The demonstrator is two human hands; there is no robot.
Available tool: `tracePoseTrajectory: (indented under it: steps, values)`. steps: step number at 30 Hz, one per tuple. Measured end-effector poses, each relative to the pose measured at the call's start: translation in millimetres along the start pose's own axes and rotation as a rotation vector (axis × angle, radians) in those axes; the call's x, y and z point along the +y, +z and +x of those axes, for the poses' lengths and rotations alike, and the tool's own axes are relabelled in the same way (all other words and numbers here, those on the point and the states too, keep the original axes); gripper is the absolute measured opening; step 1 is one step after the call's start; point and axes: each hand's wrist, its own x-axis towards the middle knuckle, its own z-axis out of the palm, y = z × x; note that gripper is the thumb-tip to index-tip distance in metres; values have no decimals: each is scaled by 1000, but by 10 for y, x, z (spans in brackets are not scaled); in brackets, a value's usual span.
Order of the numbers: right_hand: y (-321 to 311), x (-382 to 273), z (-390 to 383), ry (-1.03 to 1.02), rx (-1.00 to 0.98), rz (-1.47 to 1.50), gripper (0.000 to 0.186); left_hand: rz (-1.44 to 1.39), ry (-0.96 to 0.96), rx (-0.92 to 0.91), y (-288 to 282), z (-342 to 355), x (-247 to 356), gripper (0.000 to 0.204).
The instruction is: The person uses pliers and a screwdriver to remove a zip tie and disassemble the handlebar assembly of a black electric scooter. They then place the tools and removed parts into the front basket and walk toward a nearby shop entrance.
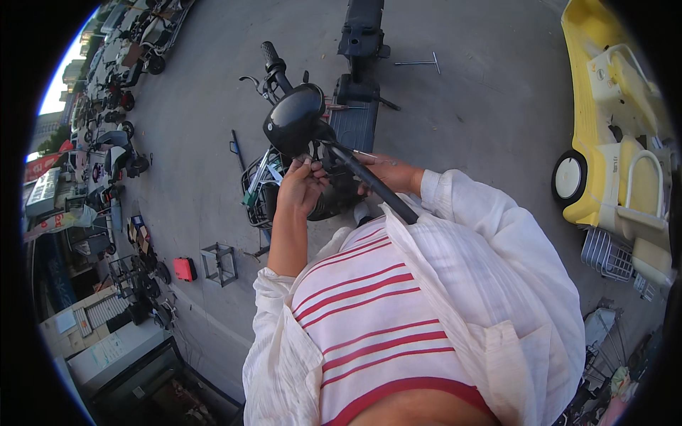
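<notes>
A black rounded headlight housing (293,117) sits at the middle of a scooter's handlebar. One end of the bar, with a black ribbed grip (268,55) and a brake lever, points away from me; the other, a bare black tube (376,186), reaches toward my chest. My left hand (304,186) is just beneath the housing, thumb and fingers pinched together around something too small to make out. Beyond the tube, my right hand (389,175) is held low beside it; its fingers are partly hidden by the tube, so its grip is unclear.
A wire basket (250,192) holding tools is below my left hand. The scooter's black seat (362,32) and footboard (353,128) lie ahead. On the ground are a T-handle wrench (424,63), red case (185,269) and metal frame (219,264). A yellow vehicle (593,142) stands right.
</notes>
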Motion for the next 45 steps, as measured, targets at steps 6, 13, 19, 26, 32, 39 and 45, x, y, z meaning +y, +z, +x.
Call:
tracePoseTrajectory:
  steps: [6,13,19,26,32,39,45]
  values:
    - [-14,35,106,74,-153,128,39,-16,-34,-40,-64,22,27,10]
    - [79,9,150,89,-92,71,38,-18,-25,-21,-58,34,-9,11]
    - [154,-45,120,58,-60,37,21,-5,-18,26,-17,32,-16,10]
    - [168,-81,121,40,-65,-2,21,8,-10,10,-21,28,-21,10]
    - [165,-73,131,42,-61,-7,21,7,-6,-15,-30,26,-26,10]
    - [192,-93,97,35,-14,-54,20,15,-1,-2,-9,16,-38,11]
    - [254,-131,43,54,12,-5,20,-4,13,16,-16,25,-46,9]
